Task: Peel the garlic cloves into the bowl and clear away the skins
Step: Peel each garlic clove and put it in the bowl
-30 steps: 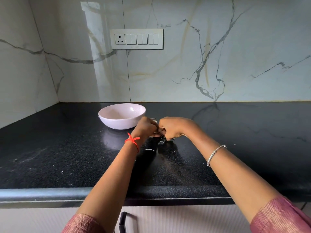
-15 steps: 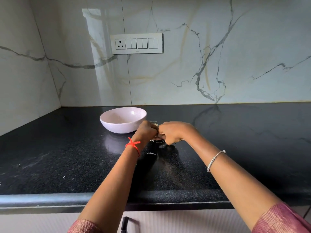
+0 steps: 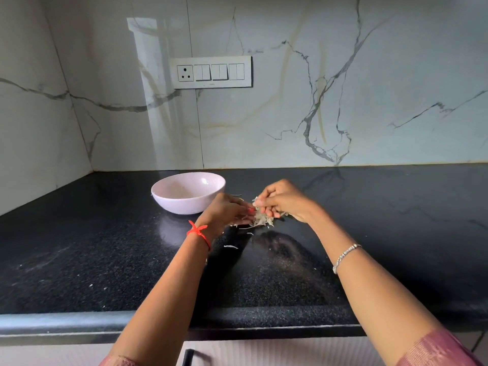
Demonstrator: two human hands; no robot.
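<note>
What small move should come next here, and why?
Probably the next move is to draw the garlic skins into one heap for clearing. The right hand pinches a tuft of them just above the black counter. The left hand reaches in with straight fingers, and stray flakes lie scattered nearer the person, outside the bowl.

Both hands at a heap of pale papery garlic skins (image 3: 264, 221) on black speckled stone desk (image 3: 105, 247).
Left hand (image 3: 229, 210) w/ red wrist thread (image 3: 198, 231): fingers fairly straight, tips at heap. Right hand (image 3: 286, 202) w/ silver bead bracelet (image 3: 344, 256): fingers curled, pinching skins at heap's top. Round pale-pink bowl (image 3: 182, 204) just beside left hand, apart from heap. Loose skin bits nr heap. White switch panel (image 3: 211, 72) on marble wall behind.
</note>
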